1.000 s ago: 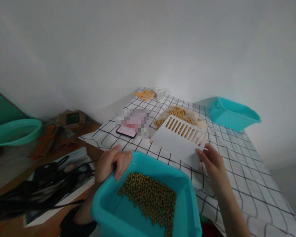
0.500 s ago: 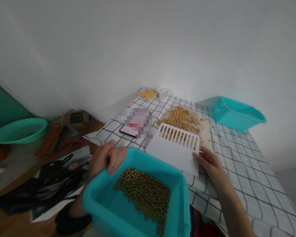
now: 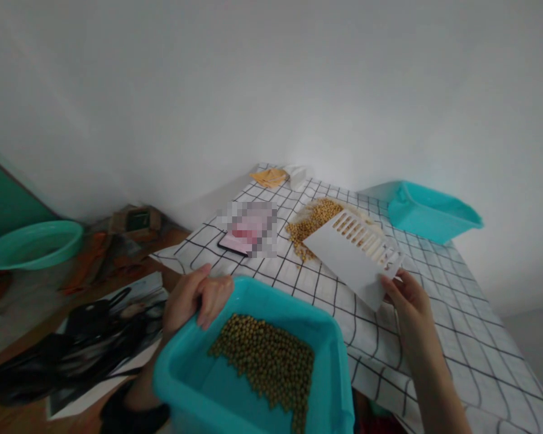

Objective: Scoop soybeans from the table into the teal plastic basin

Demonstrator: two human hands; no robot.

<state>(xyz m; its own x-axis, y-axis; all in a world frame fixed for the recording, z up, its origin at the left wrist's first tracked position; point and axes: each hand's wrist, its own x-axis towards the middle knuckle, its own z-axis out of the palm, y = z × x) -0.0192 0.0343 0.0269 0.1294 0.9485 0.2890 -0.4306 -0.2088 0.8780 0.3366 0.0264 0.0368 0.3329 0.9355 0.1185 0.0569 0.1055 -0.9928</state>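
My left hand (image 3: pixel 197 298) is closed over the far left rim of a turquoise plastic tub (image 3: pixel 194 380) held low in front of me. Several green-brown beans (image 3: pixel 266 360) lie heaped inside it. My right hand (image 3: pixel 407 299) grips the lower right corner of a white slotted plastic scraper (image 3: pixel 348 256), tilted over the checked tablecloth (image 3: pixel 438 325). Just beyond the scraper a pile of yellow soybeans (image 3: pixel 311 222) lies on the cloth.
A second turquoise tub (image 3: pixel 432 212) stands at the table's far right. A phone (image 3: pixel 238 242) lies on the cloth, with a yellow cloth (image 3: pixel 268 177) at the far corner. Left of the table are black cables (image 3: pixel 76 337), papers and a green basin (image 3: pixel 31 243).
My right hand has swung the scraper to the right and tilted it, baring more of the soybean pile. The tub and my left hand have hardly moved.
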